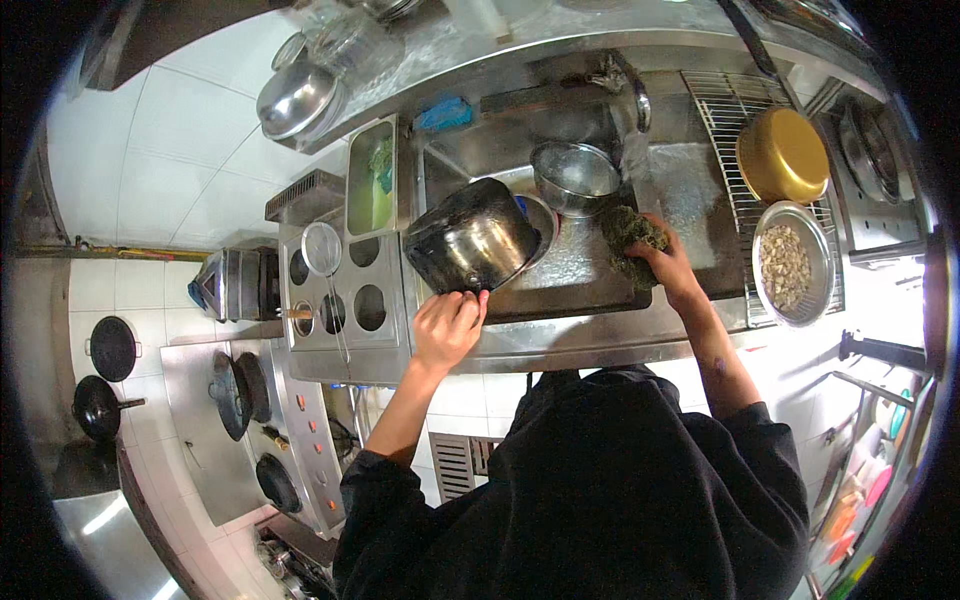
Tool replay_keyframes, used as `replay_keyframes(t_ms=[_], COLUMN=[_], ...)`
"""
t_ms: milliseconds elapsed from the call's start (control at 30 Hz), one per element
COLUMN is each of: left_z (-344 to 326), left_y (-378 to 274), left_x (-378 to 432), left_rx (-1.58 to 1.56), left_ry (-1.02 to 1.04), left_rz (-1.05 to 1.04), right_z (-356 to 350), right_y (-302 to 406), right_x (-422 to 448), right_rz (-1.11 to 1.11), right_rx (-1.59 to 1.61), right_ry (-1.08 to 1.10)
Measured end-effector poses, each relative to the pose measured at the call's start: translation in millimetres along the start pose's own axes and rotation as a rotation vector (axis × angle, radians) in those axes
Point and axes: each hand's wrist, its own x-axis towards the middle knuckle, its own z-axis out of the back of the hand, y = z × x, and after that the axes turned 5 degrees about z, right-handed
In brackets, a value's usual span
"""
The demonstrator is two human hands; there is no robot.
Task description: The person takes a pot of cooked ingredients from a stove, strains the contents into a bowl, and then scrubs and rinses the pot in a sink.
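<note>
My left hand (448, 330) grips the near edge of a dark, scorched metal pot (472, 236), which lies tipped on its side over the left part of the steel sink (585, 289). In my right hand (664, 259) is a greenish-brown scouring pad (630, 236), held over the right part of the basin. A steel bowl (576, 176) sits in the sink behind the two hands. Partly hidden behind the pot is another round vessel (544, 229). The inside of the pot faces away from view.
A wire rack (739, 172) on the right bears an upturned gold-coloured pot (784, 156) and a colander (793, 262) of chopped pale pieces. At left are a strainer (322, 249), a steel counter with round holes (370, 307) and a rectangular pan (373, 176). A faucet (642, 105) stands behind the sink.
</note>
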Motion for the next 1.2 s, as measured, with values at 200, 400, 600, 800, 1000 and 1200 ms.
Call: replay_keyframes(t_ms=[200,400,600,800,1000,1200], left_z=[-11.5,-13.8,-14.6,-15.7,-16.3,-9.1], left_y=[-10.5,-33.5,-68.0,-87.5,-103.5,-101.0], left_x=[1.5,-28.0,-52.2,-67.2,-80.3,-79.3], left_rx=[-0.288,-0.826,-1.031,-1.066,-0.991,-0.892], left_ry=[-0.226,-0.419,-0.547,-0.551,-0.540,-0.539], left_rz=[0.554,1.180,1.401,1.464,1.480,1.487], right_z=[18.8,-15.3,-118.6,-150.2,-146.0,-146.8], right_y=[-0.9,-1.6,-36.7,-113.9,-78.8,-94.5], right_x=[-4.4,-0.5,-4.6,-45.3,-37.5,-37.7], right_rz=[0.004,0.041,0.448,0.329,0.620,0.894], right_rx=[0.017,-0.008,-0.473,-0.798,-1.274,-1.088], right_ry=[-0.056,0.263,0.740,1.125,1.330,1.034])
